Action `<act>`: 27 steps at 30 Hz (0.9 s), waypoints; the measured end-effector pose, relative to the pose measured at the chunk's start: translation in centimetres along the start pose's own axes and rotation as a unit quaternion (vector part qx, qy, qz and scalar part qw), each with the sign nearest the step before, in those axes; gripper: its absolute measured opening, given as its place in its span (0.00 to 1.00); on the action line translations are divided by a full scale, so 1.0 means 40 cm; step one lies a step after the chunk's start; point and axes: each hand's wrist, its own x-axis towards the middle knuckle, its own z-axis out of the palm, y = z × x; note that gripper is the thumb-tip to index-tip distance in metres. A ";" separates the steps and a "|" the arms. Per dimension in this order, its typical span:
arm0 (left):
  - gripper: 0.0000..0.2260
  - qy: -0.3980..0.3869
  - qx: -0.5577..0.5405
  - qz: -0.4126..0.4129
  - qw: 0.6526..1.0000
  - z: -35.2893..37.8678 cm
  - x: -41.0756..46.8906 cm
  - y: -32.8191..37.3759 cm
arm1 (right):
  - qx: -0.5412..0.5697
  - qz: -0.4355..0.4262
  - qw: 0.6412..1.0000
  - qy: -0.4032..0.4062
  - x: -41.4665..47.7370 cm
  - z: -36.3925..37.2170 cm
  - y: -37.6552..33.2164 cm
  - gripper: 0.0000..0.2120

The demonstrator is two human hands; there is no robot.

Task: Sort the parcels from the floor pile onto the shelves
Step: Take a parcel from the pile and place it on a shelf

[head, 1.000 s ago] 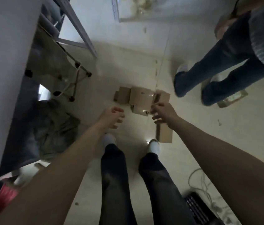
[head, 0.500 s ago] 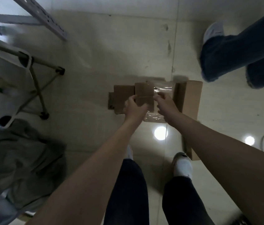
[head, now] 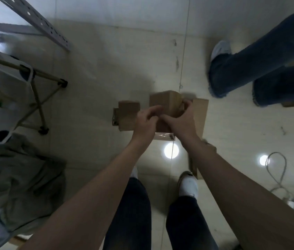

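Holding a small cardboard box (head: 164,103) in both hands, just above the floor pile.
Gripped at its near-left corner by the left hand (head: 145,121), with fingers curled over the top edge; clasped on its right side by the right hand (head: 180,121), with fingers wrapped round the far edge. Just left of the box, a flatter brown parcel (head: 127,116) on the tiles; just right, a long carton (head: 200,114); under its near edge, a clear-wrapped packet (head: 162,137). Far left of the box, a grey shelf upright (head: 39,22); far right, another person's jeans (head: 251,69).
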 end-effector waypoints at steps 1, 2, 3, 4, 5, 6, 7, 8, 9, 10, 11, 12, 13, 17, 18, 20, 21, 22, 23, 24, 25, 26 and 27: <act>0.16 0.034 -0.004 0.008 0.999 -0.013 -0.004 0.033 | 0.035 0.007 0.999 -0.011 -0.020 -0.028 -0.035 0.45; 0.15 0.070 -0.009 -0.003 0.997 -0.030 -0.007 0.070 | 0.085 0.028 0.996 -0.023 -0.038 -0.056 -0.073 0.42; 0.14 0.096 -0.018 -0.025 0.995 -0.048 -0.014 0.114 | 0.141 0.048 0.988 -0.035 -0.053 -0.083 -0.110 0.38; 0.11 0.097 -0.029 -0.065 0.993 -0.066 -0.028 0.162 | 0.186 0.068 0.978 -0.061 -0.072 -0.111 -0.151 0.35; 0.09 0.063 -0.045 -0.117 0.990 -0.083 -0.048 0.206 | 0.215 0.088 0.968 -0.099 -0.095 -0.139 -0.193 0.31; 0.11 0.005 -0.061 -0.167 0.984 -0.098 -0.079 0.249 | 0.225 0.098 0.958 -0.145 -0.122 -0.167 -0.232 0.30; 0.17 -0.049 -0.079 -0.197 0.976 -0.112 -0.117 0.288 | 0.221 0.098 0.951 -0.191 -0.151 -0.192 -0.271 0.30; 0.24 -0.093 -0.094 -0.200 0.971 -0.126 -0.165 0.329 | 0.210 0.094 0.946 -0.228 -0.186 -0.214 -0.308 0.32; 0.29 -0.122 -0.116 -0.188 0.968 -0.141 -0.214 0.367 | 0.198 0.092 0.944 -0.249 -0.224 -0.234 -0.343 0.33; 0.33 -0.132 -0.127 -0.169 0.968 -0.158 -0.268 0.410 | 0.190 0.089 0.944 -0.254 -0.266 -0.251 -0.379 0.33; 0.35 -0.131 -0.133 -0.151 0.971 -0.177 -0.327 0.451 | 0.187 0.082 0.946 -0.253 -0.313 -0.270 -0.416 0.31; 0.35 -0.125 -0.135 -0.130 0.974 -0.192 -0.393 0.497 | 0.184 0.072 0.948 -0.249 -0.355 -0.289 -0.451 0.27; 0.32 -0.112 -0.141 -0.106 0.978 -0.201 -0.463 0.543 | 0.179 0.057 0.950 -0.251 -0.399 -0.308 -0.484 0.24; 0.21 -0.009 -0.110 -0.037 0.993 -0.259 -0.712 0.674 | 0.111 -0.026 0.957 -0.265 -0.599 -0.374 -0.613 0.19; 0.22 0.019 -0.097 -0.029 0.995 -0.278 -0.770 0.700 | 0.097 -0.050 0.958 -0.264 -0.647 -0.389 -0.644 0.18; 0.21 0.058 -0.076 -0.016 0.995 -0.319 -0.883 0.740 | 0.085 -0.101 0.956 -0.263 -0.751 -0.419 -0.716 0.18; 0.19 0.077 -0.059 -0.006 0.995 -0.342 -0.939 0.758 | 0.079 -0.133 0.952 -0.264 -0.806 -0.433 -0.757 0.19; 0.18 0.093 -0.034 0.004 0.995 -0.365 -0.998 0.777 | 0.072 -0.171 0.946 -0.265 -0.864 -0.447 -0.800 0.19; 0.20 0.106 -0.005 0.012 0.994 -0.387 -1.057 0.798 | 0.062 -0.213 0.938 -0.268 -0.920 -0.457 -0.842 0.19; 0.22 0.114 0.032 0.016 0.993 -0.410 -1.115 0.819 | 0.046 -0.259 0.924 -0.276 -0.976 -0.465 -0.882 0.18; 0.26 0.114 0.073 0.018 0.991 -0.430 -1.176 0.841 | 0.017 -0.307 0.906 -0.291 -1.033 -0.471 -0.921 0.18; 0.28 0.109 0.117 0.018 0.987 -0.450 -1.235 0.858 | -0.029 -0.353 0.881 -0.313 -1.092 -0.476 -0.956 0.19; 0.29 0.101 0.162 0.018 0.981 -0.467 -1.296 0.877 | -0.094 -0.396 0.848 -0.340 -1.151 -0.479 -0.986 0.23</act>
